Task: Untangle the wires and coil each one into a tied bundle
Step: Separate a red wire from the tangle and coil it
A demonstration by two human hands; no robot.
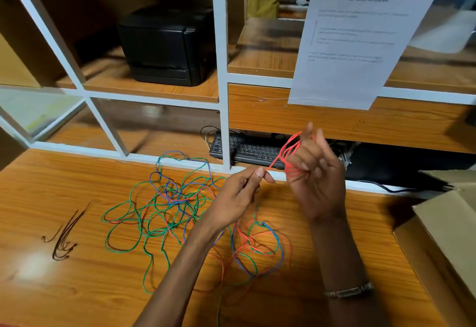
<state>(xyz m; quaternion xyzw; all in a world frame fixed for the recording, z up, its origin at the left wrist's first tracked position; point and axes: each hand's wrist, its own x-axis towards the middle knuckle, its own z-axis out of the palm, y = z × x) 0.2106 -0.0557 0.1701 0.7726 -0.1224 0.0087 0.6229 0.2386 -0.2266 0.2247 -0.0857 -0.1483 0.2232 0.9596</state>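
Three wire colours are noted: a red wire (288,150), partly coiled, and green and blue strands in the tangle (177,205) lying on the desk (77,288) at 9 o'clock of the hands. Wire is judged light, thin and limp, likely to snag; best held near the free run beside the coil. Right hand (315,172) carries red loops round its curled fingers. Left hand (238,192) pinches the red strand between thumb and forefinger, grip closed. Dark ties (65,234) lie further toward 9 o'clock.
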